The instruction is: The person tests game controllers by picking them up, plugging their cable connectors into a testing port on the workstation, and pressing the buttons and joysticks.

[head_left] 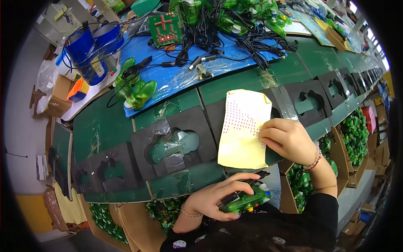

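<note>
My left hand (pixel 214 197) is closed around a see-through green game controller (pixel 247 203) with coloured buttons, near the front edge of the green work line. A bundle of black cable (pixel 257 178) is gathered against the controller under my fingers. Beyond it, a pale yellow sheet (pixel 239 145) with rows of small reddish dots lies across the black foam. The fingertips of my right hand (pixel 287 137) are pinched together at the sheet's right side. Whatever is between them, if anything, is too small to make out.
Black foam holders (pixel 205 126) with controller-shaped cutouts line the green work line (pixel 100 130). On the blue sheet (pixel 168 86) behind are a lit circuit board (pixel 165 29), black cables (pixel 205 29) and another green controller (pixel 136 92). Cardboard boxes (pixel 136 222) of green controllers stand below.
</note>
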`<state>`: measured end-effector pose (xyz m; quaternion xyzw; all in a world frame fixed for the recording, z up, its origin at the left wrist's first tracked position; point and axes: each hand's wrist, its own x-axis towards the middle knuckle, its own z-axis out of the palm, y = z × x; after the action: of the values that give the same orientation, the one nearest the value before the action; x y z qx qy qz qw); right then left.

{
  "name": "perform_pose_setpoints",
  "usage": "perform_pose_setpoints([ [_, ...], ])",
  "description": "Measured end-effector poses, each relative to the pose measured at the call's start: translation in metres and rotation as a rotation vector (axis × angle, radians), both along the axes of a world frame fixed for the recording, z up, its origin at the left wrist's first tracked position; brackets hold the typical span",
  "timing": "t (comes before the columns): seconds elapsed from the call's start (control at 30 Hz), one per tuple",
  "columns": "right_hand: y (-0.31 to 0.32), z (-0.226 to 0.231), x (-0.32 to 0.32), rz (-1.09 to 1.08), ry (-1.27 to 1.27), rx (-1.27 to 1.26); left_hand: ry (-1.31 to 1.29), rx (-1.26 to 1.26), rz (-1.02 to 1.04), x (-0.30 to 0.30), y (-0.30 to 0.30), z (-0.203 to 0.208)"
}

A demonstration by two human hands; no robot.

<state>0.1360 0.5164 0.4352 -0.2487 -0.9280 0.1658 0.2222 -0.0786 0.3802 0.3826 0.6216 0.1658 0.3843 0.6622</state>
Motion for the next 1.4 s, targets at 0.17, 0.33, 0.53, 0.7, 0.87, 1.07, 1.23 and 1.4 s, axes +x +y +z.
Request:
perform_pose_setpoints([
  [0.17, -0.004, -0.009, 0.0, -0.043, -0.012, -0.042, 0.006, 0.033, 0.021, 0.0, 0.003, -0.002],
  [0.33, -0.004, -0.013, 0.001, -0.007, -0.02, -0.012, 0.018, -0.005, -0.006, 0.002, 0.003, -0.006],
  [0.53, -0.005, -0.017, -0.003, 0.034, -0.118, 0.157, 0.007, 0.018, -0.004, 0.003, 0.008, -0.007],
  [0.7, -0.012, -0.019, -0.005, 0.022, -0.239, 0.289, -0.091, -0.033, 0.018, 0.005, 0.007, -0.01],
  [0.87, -0.009, -0.027, 0.002, -0.061, -0.116, 0.168, -0.287, -0.145, 0.074, 0.009, 0.002, -0.015],
  [1.07, -0.012, -0.02, 0.012, -0.171, 0.112, -0.151, -0.647, -0.418, 0.2, 0.017, -0.009, -0.023],
  [1.23, -0.037, -0.008, 0.02, -0.007, 0.37, 0.043, -0.816, -0.645, 0.384, 0.022, -0.005, -0.011],
  [1.4, -0.038, -0.005, 0.017, 0.077, 0.39, -0.11, -0.754, -0.559, 0.377, 0.024, -0.003, -0.011],
])
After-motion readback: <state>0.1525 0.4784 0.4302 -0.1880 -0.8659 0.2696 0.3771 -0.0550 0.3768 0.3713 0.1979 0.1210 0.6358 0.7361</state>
